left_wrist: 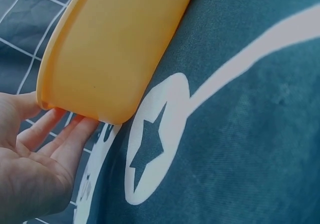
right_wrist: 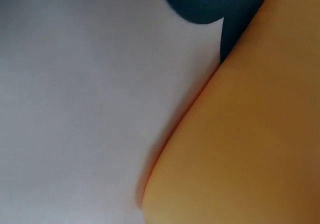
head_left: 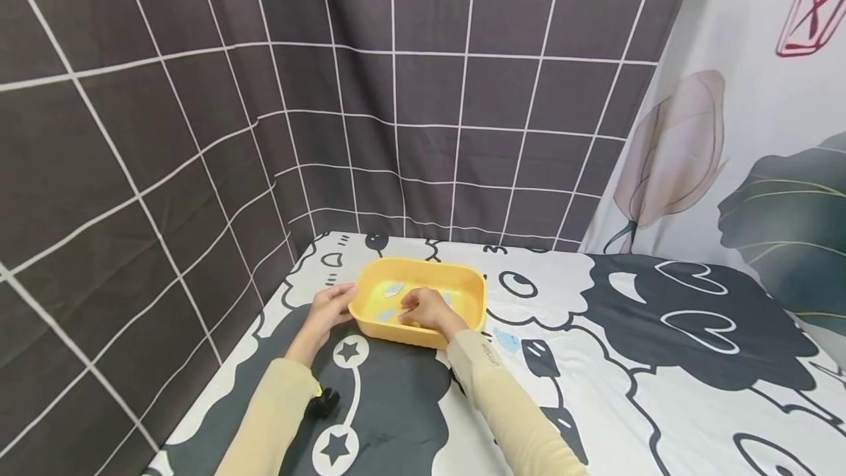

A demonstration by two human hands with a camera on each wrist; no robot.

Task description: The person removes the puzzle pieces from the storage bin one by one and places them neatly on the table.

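A yellow rectangular basin (head_left: pixel 423 267) stands on the patterned cloth, with several small pale blue and white flat pieces (head_left: pixel 393 289) on its floor. My left hand (head_left: pixel 333 307) grips the basin's left end. In the left wrist view, that hand's thumb is at the rim and its fingers (left_wrist: pixel 67 139) lie against the outside and underside of the wall. My right hand (head_left: pixel 428 308) reaches over the near wall into the basin, fingers bent down toward the floor. Whether a piece is between those fingertips cannot be made out. The right wrist view shows only the basin's outer wall (right_wrist: pixel 240 134) and cloth.
A black-and-white cartoon cloth (head_left: pixel 568 300) covers the surface. A light blue patch (head_left: pixel 507 340) lies right of the basin; whether printed or loose is unclear. Dark gridded curtains (head_left: pixel 429 94) rise behind and at left. A small black object (head_left: pixel 323 404) sits by the left sleeve.
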